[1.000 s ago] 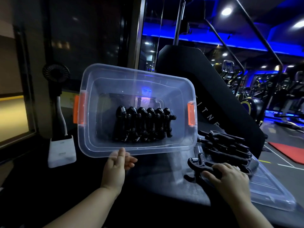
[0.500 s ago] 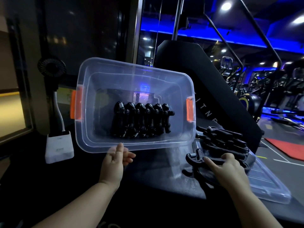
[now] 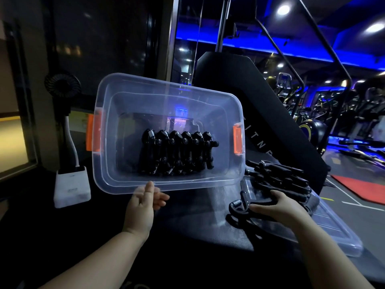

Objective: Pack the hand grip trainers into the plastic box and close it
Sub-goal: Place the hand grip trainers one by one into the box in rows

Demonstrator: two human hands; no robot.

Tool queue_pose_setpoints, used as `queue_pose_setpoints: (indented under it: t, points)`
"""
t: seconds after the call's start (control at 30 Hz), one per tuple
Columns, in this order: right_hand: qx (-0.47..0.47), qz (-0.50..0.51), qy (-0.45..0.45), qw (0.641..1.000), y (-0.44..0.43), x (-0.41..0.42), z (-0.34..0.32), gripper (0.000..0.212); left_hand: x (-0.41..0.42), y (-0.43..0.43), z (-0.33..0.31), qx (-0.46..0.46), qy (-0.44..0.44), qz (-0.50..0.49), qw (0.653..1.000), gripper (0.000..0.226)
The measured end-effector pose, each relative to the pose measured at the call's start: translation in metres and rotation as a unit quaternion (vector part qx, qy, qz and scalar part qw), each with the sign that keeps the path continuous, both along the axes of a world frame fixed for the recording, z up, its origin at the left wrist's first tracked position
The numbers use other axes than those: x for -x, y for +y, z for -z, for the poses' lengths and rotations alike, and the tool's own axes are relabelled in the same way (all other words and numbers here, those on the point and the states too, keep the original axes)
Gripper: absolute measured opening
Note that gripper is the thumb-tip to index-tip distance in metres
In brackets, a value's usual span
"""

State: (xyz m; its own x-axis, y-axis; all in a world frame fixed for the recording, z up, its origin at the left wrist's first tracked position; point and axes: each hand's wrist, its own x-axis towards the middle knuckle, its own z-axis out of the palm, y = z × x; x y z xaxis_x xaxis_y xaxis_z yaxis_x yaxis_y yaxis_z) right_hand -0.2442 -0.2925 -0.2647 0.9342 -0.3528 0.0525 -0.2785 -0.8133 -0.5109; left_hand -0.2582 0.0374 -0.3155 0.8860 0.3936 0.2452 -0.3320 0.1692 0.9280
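A clear plastic box (image 3: 212, 185) with orange latches is tilted up toward me, its opening facing the camera. Inside it stands a row of several black hand grip trainers (image 3: 177, 152). My left hand (image 3: 143, 203) holds the box by its near rim, thumb on top and fingers under the rim. To the right, my right hand (image 3: 275, 207) grips one black trainer (image 3: 239, 207) with a bare spring at its end. It lies at the front of a pile of several more trainers (image 3: 279, 178) resting on the clear lid (image 3: 333, 232).
A white power block (image 3: 71, 187) with a small black fan (image 3: 62, 84) stands at the left on the dark counter. A black slanted machine panel (image 3: 260, 105) rises behind the box. Gym equipment and a red mat (image 3: 362, 189) fill the far right.
The view has shifted slightly, and the box looks a little more tilted to the right. My right hand has closed further round the front trainer. My left hand keeps its hold on the rim.
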Motion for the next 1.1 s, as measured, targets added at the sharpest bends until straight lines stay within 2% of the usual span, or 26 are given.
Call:
queue_pose_setpoints:
  t: [0.17, 0.3, 0.5, 0.63, 0.83, 1.1]
  points:
    - [0.017, 0.000, -0.023, 1.000, 0.007, 0.004, -0.002, 0.118, -0.001, 0.000, 0.000, 0.002, 0.001, 0.000, 1.000, 0.033]
    - [0.034, 0.002, -0.120, 0.992, 0.012, 0.009, -0.001, 0.101, -0.001, 0.000, 0.000, 0.000, 0.002, -0.002, 1.000, 0.034]
    - [0.079, -0.061, -0.243, 0.965, 0.034, 0.010, -0.004, 0.045, -0.003, 0.000, 0.001, 0.003, -0.001, 0.003, 1.000, 0.034]
    - [0.129, -0.093, -0.249, 0.955, 0.047, 0.013, -0.018, 0.040, -0.004, 0.001, 0.003, 0.003, -0.001, 0.004, 1.000, 0.034]
    - [0.252, -0.178, -0.246, 0.919, 0.069, 0.015, -0.043, 0.032, -0.006, 0.003, 0.005, 0.009, 0.000, 0.011, 1.000, 0.034]
    - [0.294, -0.241, -0.254, 0.889, 0.095, 0.008, -0.056, 0.020, -0.006, 0.003, 0.005, 0.018, -0.004, 0.016, 1.000, 0.033]
